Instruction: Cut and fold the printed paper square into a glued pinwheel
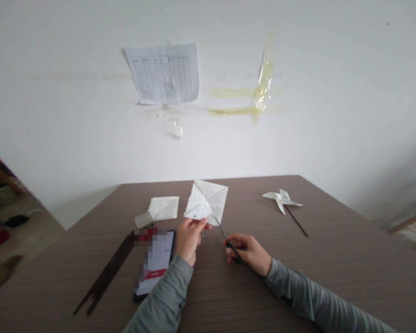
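A square sheet of printed paper [211,196] with diagonal creases is raised over the table. My left hand [191,236] pinches its lower edge between thumb and fingers. In my right hand [250,252] are black-handled scissors [233,252], their blades pointing up and left. The blades meet the paper's lower right corner along a diagonal crease; how far they reach into it I cannot tell. A finished paper pinwheel [282,199] on a dark stick lies to the right, apart from both hands.
On the brown table [333,286], a phone [156,266] lies beside my left forearm. Several dark sticks [107,270] lie left of it. Behind are a stack of paper squares [164,207] and a small box [144,221]. A printed sheet [164,74] is taped to the wall.
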Demonstrator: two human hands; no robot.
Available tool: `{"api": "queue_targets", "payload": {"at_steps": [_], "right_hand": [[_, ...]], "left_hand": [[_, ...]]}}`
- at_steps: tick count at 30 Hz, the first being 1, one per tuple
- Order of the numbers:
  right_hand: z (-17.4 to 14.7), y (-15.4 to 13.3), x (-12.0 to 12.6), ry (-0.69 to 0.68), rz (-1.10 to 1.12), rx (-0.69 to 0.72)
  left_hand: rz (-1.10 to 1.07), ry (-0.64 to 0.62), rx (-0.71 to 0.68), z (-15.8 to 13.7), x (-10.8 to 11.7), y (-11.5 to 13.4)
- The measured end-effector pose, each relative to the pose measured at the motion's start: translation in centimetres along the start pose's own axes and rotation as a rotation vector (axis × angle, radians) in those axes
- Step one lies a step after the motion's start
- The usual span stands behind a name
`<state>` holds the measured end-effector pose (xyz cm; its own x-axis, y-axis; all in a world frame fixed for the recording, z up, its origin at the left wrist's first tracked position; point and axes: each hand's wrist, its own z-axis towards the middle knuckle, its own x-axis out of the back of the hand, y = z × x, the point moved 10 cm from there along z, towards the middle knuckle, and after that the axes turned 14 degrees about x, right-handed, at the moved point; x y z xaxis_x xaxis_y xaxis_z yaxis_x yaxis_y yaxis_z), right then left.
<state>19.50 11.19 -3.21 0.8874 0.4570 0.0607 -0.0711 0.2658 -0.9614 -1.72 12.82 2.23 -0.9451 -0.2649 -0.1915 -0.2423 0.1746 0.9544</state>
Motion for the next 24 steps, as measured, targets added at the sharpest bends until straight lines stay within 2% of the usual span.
{"api": "queue_targets", "payload": {"at_steps": [24], "right_hand": [[-0.1,-1.1,0.1,0.050,-0.056,0.011]], "left_hand": [[-0.013,-0.012,0.004,-0.2,-0.3,0.0]]}}
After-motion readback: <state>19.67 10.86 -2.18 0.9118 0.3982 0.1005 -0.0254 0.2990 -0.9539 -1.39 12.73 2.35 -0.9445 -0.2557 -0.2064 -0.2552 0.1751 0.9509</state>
